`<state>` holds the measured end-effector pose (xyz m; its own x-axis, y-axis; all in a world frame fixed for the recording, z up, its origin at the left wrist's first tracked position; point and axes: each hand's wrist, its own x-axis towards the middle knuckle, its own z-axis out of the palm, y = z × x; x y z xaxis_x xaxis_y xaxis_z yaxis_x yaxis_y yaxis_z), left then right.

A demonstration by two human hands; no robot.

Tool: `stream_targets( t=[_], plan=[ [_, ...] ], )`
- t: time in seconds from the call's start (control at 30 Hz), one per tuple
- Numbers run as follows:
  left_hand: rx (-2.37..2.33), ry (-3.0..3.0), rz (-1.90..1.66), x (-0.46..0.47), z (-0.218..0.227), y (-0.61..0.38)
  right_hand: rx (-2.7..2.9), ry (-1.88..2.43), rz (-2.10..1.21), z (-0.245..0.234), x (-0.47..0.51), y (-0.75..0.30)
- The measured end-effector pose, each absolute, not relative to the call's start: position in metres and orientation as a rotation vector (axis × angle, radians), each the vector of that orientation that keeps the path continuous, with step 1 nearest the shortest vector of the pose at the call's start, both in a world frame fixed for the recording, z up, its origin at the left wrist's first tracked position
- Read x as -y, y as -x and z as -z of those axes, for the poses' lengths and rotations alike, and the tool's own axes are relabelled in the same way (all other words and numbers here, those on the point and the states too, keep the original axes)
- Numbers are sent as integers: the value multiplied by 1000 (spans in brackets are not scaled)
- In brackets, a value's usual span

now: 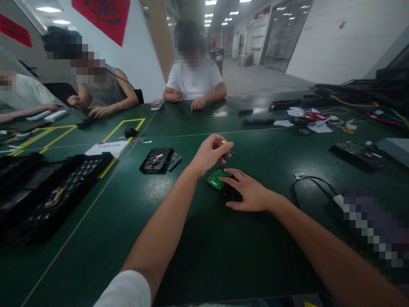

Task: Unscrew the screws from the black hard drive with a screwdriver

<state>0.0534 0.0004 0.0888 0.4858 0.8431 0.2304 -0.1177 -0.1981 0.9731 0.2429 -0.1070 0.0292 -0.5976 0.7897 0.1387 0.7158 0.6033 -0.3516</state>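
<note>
green table fills most of view. long blk tray on its l side. r hand spread fairly wide, palm down. l hand mostly curled, thumb + fingers pinched. blk hdd w/ green face up, on table under r hand. 2nd hdd farther l, loose pcb beside it. tiny yellow pc in l hand's pinch.

A dark-green counter is carrying a green-and-black rectangular drive — a black boxy drive is lying leftward beside a green circuit board, and long black plastic trays are sitting farther left.
</note>
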Motion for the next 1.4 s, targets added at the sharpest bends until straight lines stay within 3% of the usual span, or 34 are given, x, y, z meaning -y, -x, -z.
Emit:
stream_targets(
  t=[0.73, 1.4],
  plan=[
    [-861, -1448, -1134, -7, -87, -52, 2549, 1235, -393, -32, 108, -242],
    [-692, -1516, -1047, 5, -102, -52, 2558, 1216, -386, -29, 107, -244]
  ],
)
